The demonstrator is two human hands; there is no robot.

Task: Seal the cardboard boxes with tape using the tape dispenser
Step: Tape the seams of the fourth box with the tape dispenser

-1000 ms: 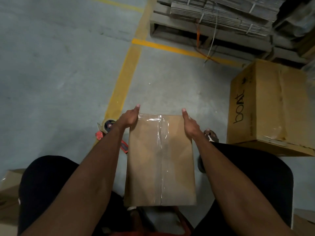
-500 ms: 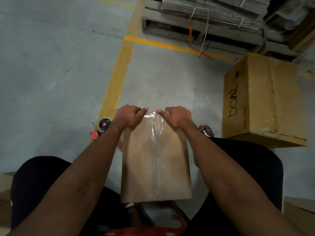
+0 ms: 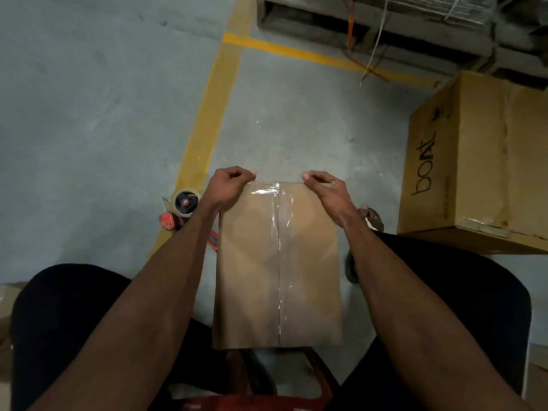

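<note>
Concrete floor (image 3: pixel 89 114): grey, matte, mottled, crossed by flat yellow painted lines (image 3: pixel 207 120) meeting at a T.
Wooden pallet (image 3: pixel 385 34) seen along the top edge, rough slats, bundled flat corrugated sheets stacked on it; loose strapping hangs off the front.
Large cardboard carton (image 3: pixel 480 161) at right on the floor, brown corrugated, boxy, black printed logo on its side, worn top face.
Cardboard box (image 3: pixel 278 262) is held over the lap, between the knees: flat, rectangular, smooth brown kraft face upward. A strip of clear glossy tape (image 3: pixel 280 232) is run down its centre seam, wrinkled and shiny at the far edge, where it is folded over.
Left hand (image 3: pixel 229 183): fingers curled, far left corner of the box edge gripped, thumb tip at the tape end.
Right hand (image 3: pixel 324 185): fingers curled, far right corner of the same edge gripped.
Tape dispenser (image 3: pixel 182 210) is lying on the floor left of the box, just beside the left forearm, on the yellow line: red plastic frame, roll of clear tape, dark hub. It is untouched.
A sandalled foot (image 3: pixel 370 218) is partly visible right of the box.
</note>
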